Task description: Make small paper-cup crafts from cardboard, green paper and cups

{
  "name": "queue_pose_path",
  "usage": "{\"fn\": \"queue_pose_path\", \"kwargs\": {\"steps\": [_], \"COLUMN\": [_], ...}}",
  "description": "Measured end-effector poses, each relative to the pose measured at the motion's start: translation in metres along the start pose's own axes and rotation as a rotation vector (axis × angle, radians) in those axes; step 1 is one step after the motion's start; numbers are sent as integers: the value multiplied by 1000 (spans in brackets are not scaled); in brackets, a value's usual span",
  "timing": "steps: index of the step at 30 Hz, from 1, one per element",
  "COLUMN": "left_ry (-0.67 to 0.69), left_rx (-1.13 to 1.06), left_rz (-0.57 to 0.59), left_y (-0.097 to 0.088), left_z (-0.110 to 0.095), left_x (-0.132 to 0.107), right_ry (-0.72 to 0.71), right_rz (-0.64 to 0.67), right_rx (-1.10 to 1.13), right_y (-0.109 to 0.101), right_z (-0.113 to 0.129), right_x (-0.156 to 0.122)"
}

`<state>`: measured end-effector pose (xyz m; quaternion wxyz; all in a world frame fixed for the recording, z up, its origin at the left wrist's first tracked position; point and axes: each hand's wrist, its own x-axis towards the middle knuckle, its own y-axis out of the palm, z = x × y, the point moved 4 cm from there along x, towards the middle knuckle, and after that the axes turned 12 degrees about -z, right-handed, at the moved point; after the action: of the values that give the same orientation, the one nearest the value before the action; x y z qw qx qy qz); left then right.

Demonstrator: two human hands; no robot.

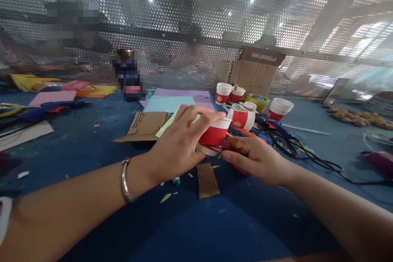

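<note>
A red and white paper cup [215, 134] is gripped in my left hand [181, 143], with fingers over its rim and the thumb underneath. My right hand [253, 157] is closed beside the cup's lower part, on what look like scissors. Their red handle [242, 170] shows partly below my fingers, and a thin dark blade [216, 148] touches the cup near its base. My palm and fingers hide most of the scissors. Just below the cup, a small brown cardboard strip [208, 180] lies on the blue table [190, 225].
More paper cups [223, 93] stand behind, one lying on its side [242, 118]. Yellow tape [258, 102], a blue glue gun [276, 127] and its black cable are at right. Cardboard [149, 125] and coloured sheets [172, 102] lie behind my left hand. Another glue gun [58, 108] is far left.
</note>
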<state>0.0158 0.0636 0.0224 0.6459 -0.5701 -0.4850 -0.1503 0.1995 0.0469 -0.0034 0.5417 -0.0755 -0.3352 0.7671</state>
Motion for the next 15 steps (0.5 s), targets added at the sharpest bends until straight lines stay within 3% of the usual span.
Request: {"fn": "queue_pose_path", "kwargs": {"steps": [15], "left_ry": [24], "left_rx": [52], "left_rz": [44], "left_y": [3], "left_z": [-6], "left_x": [-3], "right_ry": [8], "right_rz": [9], "right_rx": [-41], "right_y": [5], "right_z": [4], "right_x": [-2]}}
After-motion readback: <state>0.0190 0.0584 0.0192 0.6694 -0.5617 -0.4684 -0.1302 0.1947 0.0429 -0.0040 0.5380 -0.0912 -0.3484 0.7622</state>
